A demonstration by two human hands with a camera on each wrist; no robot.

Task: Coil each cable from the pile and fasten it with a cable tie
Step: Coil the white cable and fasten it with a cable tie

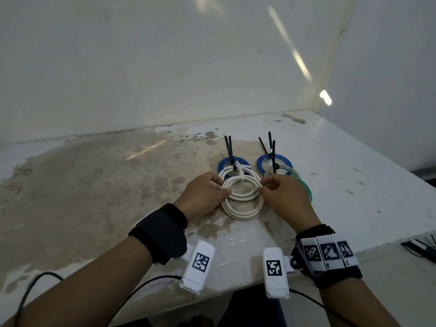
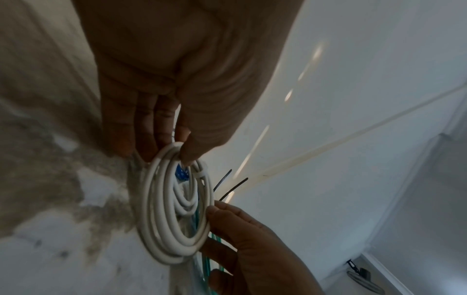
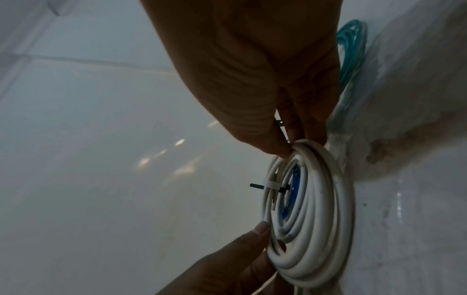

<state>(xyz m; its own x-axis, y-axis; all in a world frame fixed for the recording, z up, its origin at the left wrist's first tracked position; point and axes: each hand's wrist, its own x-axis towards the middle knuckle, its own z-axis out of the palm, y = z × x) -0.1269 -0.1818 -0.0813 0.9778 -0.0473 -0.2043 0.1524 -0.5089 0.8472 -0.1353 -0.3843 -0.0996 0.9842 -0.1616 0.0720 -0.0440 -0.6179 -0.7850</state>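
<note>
A white cable coil (image 1: 243,197) of several loops lies on the stained white table (image 1: 118,185). My left hand (image 1: 224,186) pinches its left side between thumb and fingers, and my right hand (image 1: 263,187) pinches its right side. The wrist views show the same: left hand (image 2: 177,153) and right hand (image 3: 290,149) each hold the white coil (image 2: 156,219) (image 3: 318,239) at its rim. A white cable tie (image 1: 240,172) (image 3: 271,187) wraps the loops at the coil's far side.
Behind the white coil lie two blue coils (image 1: 223,164) (image 1: 262,161), each with black cable ties sticking up. A pale green coil (image 1: 283,172) and a green coil (image 1: 308,190) lie under my right hand. The wall stands close behind; the table edge (image 1: 354,246) runs right.
</note>
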